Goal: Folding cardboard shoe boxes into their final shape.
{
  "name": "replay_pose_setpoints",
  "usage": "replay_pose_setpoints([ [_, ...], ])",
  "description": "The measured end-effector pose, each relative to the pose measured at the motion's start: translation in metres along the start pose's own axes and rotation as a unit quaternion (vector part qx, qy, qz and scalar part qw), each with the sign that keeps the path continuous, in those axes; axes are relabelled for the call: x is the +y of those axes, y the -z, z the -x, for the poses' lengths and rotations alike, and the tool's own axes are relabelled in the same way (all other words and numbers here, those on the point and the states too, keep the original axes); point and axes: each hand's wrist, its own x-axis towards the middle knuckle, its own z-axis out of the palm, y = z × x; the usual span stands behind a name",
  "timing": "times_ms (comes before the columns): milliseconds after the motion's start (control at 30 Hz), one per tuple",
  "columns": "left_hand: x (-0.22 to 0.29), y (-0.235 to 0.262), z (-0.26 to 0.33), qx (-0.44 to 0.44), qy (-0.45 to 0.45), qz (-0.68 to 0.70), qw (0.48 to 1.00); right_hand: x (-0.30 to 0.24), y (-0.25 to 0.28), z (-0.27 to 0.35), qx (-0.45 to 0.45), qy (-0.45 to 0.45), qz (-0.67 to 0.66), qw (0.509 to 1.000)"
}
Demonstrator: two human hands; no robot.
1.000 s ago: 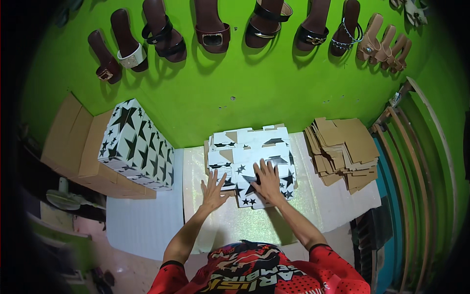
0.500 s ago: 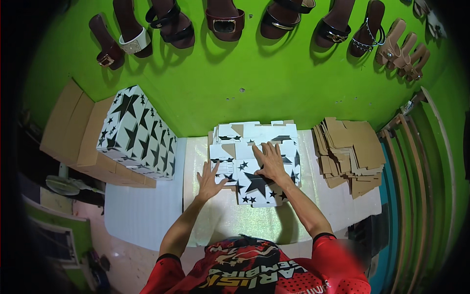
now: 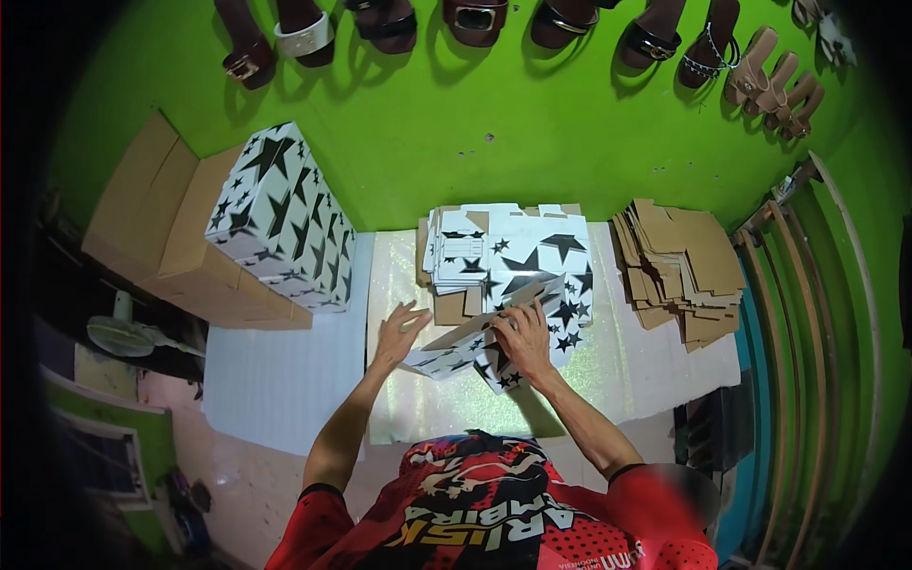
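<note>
My right hand (image 3: pixel 524 340) grips a white box blank (image 3: pixel 439 364) printed with black stars, fingers curled over its upper edge. This blank is tilted up off the table and partly folded, its brown inner side showing along the top. My left hand (image 3: pixel 401 334) is beside its left end, fingers apart and holding nothing; whether a fingertip touches the cardboard I cannot tell. Just beyond, a stack of flat star-printed box blanks (image 3: pixel 560 245) lies against the wall, partly covered by the raised blank and my right hand.
At the left, made-up star-printed boxes (image 3: pixel 290 223) stand beside brown cardboard boxes (image 3: pixel 195 223). Flat brown cardboard pieces (image 3: pixel 703 271) are piled at the right. Sandals (image 3: pixel 475 24) hang on the green wall; a fan (image 3: pixel 122 328) is at far left, wooden rails (image 3: pixel 788 313) far right.
My right hand has lifted the top blank off the stack and drawn it nearer to me, tilting it. My left hand has moved slightly nearer. The view has shifted a little.
</note>
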Motion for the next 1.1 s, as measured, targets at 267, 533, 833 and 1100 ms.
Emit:
replay_pose_setpoints([
  [267,0.02,0.038,0.04,-0.202,-0.032,-0.093,0.974,-0.057,0.006,0.019,0.019,-0.003,-0.018,1.0],
  [533,0.011,0.09,0.069,-0.168,0.045,-0.249,0.953,-0.13,0.0,0.038,-0.052,0.015,-0.022,0.998],
  [833,-0.021,0.132,0.076,-0.119,0.128,-0.21,0.962,-0.183,-0.012,0.085,-0.123,0.0,-0.046,0.991],
  [1100,-0.035,0.104,0.094,-0.087,0.088,-0.136,0.983,-0.196,-0.011,0.093,-0.07,-0.062,0.007,0.996],
])
